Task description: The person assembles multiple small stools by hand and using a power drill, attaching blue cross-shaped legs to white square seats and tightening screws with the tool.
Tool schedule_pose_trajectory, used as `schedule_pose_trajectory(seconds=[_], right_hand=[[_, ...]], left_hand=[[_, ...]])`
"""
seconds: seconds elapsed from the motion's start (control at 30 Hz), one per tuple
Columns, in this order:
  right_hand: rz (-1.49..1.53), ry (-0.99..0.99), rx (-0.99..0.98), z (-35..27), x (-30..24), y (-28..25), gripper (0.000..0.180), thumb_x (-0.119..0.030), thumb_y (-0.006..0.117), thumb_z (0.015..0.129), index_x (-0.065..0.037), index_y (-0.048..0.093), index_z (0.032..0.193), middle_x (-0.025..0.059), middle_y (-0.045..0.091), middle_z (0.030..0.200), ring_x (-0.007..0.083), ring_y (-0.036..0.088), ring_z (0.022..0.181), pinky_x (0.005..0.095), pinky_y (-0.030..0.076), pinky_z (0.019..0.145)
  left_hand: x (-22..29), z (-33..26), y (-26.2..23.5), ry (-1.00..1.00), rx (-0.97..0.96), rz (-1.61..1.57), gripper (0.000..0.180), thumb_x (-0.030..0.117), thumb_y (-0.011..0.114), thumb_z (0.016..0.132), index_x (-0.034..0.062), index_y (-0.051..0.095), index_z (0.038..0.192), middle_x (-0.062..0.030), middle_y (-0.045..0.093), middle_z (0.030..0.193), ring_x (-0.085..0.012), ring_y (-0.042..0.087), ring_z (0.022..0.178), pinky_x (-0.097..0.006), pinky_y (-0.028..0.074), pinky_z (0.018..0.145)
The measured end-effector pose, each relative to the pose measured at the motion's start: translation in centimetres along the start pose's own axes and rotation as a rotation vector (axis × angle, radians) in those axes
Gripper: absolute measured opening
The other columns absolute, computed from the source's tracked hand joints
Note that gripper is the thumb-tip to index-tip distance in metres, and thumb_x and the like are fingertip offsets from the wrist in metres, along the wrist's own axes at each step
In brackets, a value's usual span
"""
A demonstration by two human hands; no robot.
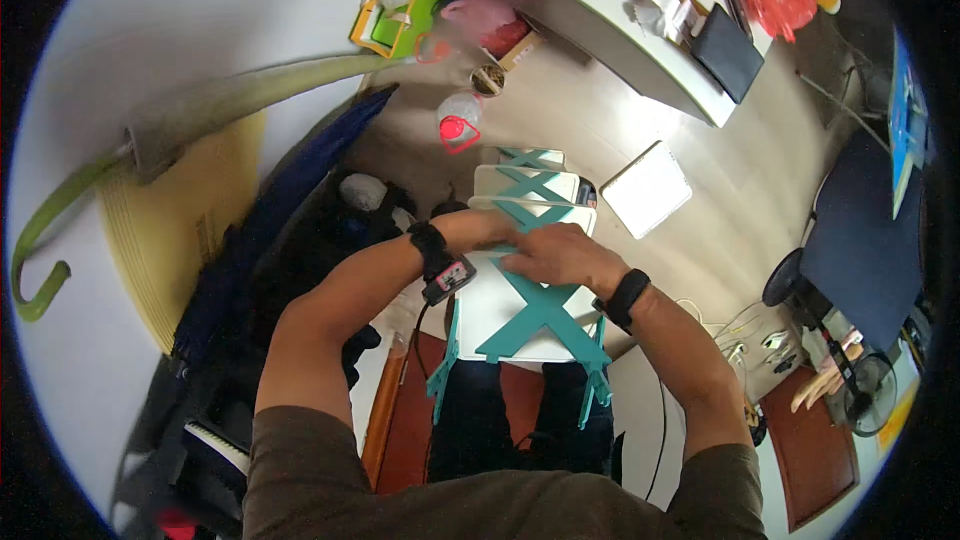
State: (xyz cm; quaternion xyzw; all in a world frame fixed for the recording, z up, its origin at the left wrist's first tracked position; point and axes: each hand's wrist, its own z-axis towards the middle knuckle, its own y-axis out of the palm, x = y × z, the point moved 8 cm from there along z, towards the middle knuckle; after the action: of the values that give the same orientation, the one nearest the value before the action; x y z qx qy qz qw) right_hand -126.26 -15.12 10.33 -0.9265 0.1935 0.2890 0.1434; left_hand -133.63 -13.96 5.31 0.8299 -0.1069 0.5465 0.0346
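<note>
White tiered unit with teal X-shaped braces [535, 305] at dark-trousered thighs [470, 415]. White rounded-square panel [648, 190], off its right edge; clear red-capped plastic bottle [460, 115], past its far-left corner. Left hand [485, 230], right hand [566, 255] close together, fingers bent over bracing; can't tell if pinching.

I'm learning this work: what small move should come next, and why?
Perhaps slide the right hand toward you along the teal cross: the left hand is close beside the right, while the cross's near arms lie across the white panel with no hand over them.
</note>
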Motion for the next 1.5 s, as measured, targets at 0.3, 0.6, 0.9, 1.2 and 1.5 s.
schedule_pose_trajectory(seconds=[0.3, 0.6, 0.9, 1.2, 1.5], right_hand=[[-0.223, 0.097, -0.071, 0.0, -3.4, 2.1, 0.047, -0.047, 0.053, 0.076, -0.005, 0.066, 0.095, 0.0214, 0.065, 0.081, 0.0368, 0.064, 0.079, 0.0442, 0.05, 0.075], [-0.028, 0.084, 0.084, -0.3, -1.9, 0.4, 0.047, -0.049, 0.05, 0.082, -0.005, 0.065, 0.088, 0.0212, 0.064, 0.084, 0.0364, 0.063, 0.081, 0.0444, 0.049, 0.076], [0.424, 0.09, 0.556, -5.7, 2.2, -2.8, 0.032, -0.022, 0.053, 0.094, 0.005, 0.06, 0.108, 0.0126, 0.066, 0.096, 0.018, 0.061, 0.084, 0.0285, 0.048, 0.076], [0.279, -0.401, 0.8, -18.6, -16.8, -9.9, 0.024, 0.004, 0.047, 0.086, 0.002, 0.061, 0.105, 0.0124, 0.063, 0.106, 0.0201, 0.058, 0.099, 0.0298, 0.043, 0.087], [-0.263, -0.571, -0.026, -2.2, -23.2, 8.8, 0.021, -0.006, 0.056, 0.081, 0.0, 0.063, 0.099, 0.0185, 0.063, 0.094, 0.0344, 0.062, 0.081, 0.0396, 0.049, 0.071]], left_hand=[[-4.5, 3.5, 5.9, 0.127, 0.056, 0.214, 0.019, 0.01, 0.061, 0.066, -0.0001, 0.06, 0.082, -0.0205, 0.06, 0.087, -0.0362, 0.058, 0.081, -0.042, 0.045, 0.069], [-7.2, -0.5, 1.6, -0.338, 0.108, -0.533, 0.048, 0.046, 0.048, 0.09, 0.0007, 0.064, 0.096, -0.0164, 0.066, 0.09, -0.026, 0.063, 0.083, -0.039, 0.05, 0.067], [-6.4, -17.0, 10.5, -0.307, 1.114, -1.346, 0.046, 0.04, 0.052, 0.09, -0.0015, 0.06, 0.107, -0.0129, 0.064, 0.096, -0.0211, 0.063, 0.088, -0.033, 0.051, 0.076], [-1.3, -14.3, 31.3, -0.261, 1.488, -1.771, 0.041, 0.011, 0.06, 0.087, 0.0023, 0.05, 0.126, -0.0115, 0.057, 0.117, -0.0149, 0.057, 0.095, -0.027, 0.051, 0.074], [0.8, -13.1, 29.4, -0.256, 1.54, -1.294, 0.04, 0.013, 0.057, 0.089, 0.0011, 0.05, 0.127, -0.0093, 0.059, 0.112, -0.0144, 0.057, 0.095, -0.028, 0.05, 0.08]])
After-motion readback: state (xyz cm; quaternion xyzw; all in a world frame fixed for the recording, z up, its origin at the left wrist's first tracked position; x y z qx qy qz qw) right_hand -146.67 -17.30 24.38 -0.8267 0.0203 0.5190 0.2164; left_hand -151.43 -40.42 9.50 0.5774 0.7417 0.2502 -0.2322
